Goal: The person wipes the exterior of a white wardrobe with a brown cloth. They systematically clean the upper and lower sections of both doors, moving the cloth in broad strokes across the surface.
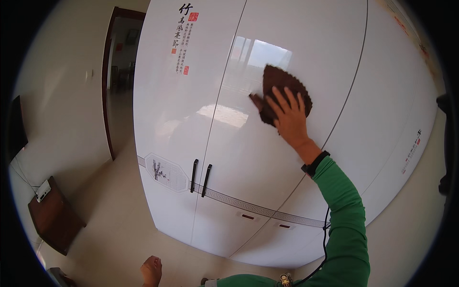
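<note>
My right hand [290, 115] presses a dark brown cloth [287, 81] with scalloped edges flat against a glossy white wardrobe door [239, 148]. Its fingers lie spread over the cloth, and one corner of the cloth is bunched out to the left. A black band [315, 164] circles the right wrist below a green sleeve. Low in the picture, well away from the wardrobe doors, my left hand [152, 269] hangs with its fingers curled closed, and nothing shows in it.
Two black handles [194, 176] stick out from the doors above a patterned band [248, 206]. A dark cord [326, 239] hangs by my right arm. To the left stand a brown wooden cabinet [56, 215] with a white device [43, 190] on it, and a doorway [125, 62].
</note>
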The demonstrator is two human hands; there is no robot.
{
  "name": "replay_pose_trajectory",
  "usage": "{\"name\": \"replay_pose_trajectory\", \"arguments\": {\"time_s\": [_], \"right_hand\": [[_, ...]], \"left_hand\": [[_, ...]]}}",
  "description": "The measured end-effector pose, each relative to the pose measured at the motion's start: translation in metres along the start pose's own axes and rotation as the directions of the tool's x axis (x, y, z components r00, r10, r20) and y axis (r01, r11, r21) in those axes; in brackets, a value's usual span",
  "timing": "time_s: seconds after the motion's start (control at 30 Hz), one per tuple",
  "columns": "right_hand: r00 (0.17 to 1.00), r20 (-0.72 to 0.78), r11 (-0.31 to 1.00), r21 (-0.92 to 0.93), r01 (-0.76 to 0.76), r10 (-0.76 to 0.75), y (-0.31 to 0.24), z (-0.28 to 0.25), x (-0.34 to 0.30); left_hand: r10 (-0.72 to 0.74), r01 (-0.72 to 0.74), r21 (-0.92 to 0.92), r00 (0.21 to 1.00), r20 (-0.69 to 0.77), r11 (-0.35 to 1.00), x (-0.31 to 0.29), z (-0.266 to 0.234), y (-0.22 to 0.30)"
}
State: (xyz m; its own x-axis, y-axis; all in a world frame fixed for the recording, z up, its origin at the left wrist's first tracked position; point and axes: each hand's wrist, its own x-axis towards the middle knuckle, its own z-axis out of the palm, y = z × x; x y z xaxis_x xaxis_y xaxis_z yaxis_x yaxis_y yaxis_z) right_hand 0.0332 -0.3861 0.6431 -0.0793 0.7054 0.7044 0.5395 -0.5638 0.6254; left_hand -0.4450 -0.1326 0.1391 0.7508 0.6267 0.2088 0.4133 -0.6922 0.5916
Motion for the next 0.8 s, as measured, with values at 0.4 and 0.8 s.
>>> {"name": "replay_pose_trajectory", "arguments": {"time_s": [0.4,0.8], "right_hand": [[0.968,-0.037,0.967,0.049,0.249,-0.248,0.051,-0.001,0.05],[0.952,-0.269,0.989,-0.049,0.139,-0.147,0.012,0.025,0.116]], "left_hand": [[-0.213,0.192,-0.138,0.964,-0.157,0.972,0.044,-0.046,0.024],[-0.035,0.004,-0.239,0.991,-0.128,0.971,0.113,-0.014,0.081]]}}
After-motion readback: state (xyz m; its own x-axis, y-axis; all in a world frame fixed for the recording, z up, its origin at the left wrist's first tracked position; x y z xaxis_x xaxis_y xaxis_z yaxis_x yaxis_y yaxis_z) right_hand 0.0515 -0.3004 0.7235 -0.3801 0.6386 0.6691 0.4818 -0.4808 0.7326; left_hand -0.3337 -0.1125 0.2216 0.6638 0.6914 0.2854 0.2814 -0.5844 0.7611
